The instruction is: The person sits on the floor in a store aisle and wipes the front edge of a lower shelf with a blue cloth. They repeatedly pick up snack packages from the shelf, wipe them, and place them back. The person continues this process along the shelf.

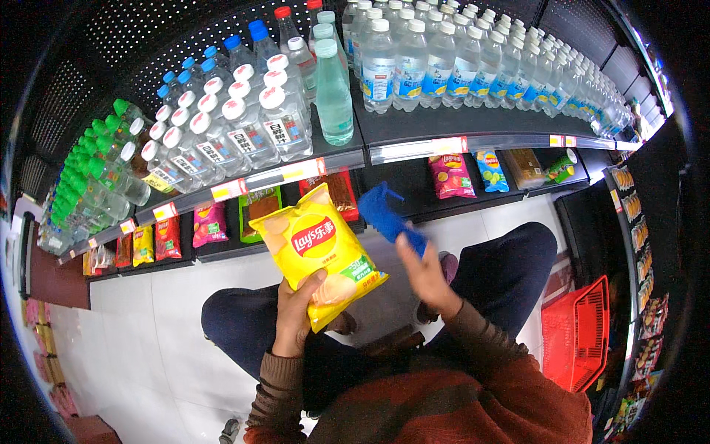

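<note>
My left hand [298, 313] grips a yellow Lay's chip bag [316, 250] by its lower left side, thumb across the front. The bag is tilted, its printed front turned up towards me. To its right, my right hand [426, 277] holds a blue cloth [385, 213], somewhat blurred, whose far end sticks out past the fingers. The cloth is apart from the bag. Behind both hands lies the low shelf, with a red snack pack [344, 194] partly covered by the chip bag and a green-edged snack pack [258, 213] to its left.
Clear bottles with white caps [288, 127] and lemon-label bottles [410, 72] crowd the upper shelf. Below, a pink chip bag [452, 176] and a blue chip bag [492, 171] stand at right. A red shopping basket [574, 338] sits right of my knee, beside another rack.
</note>
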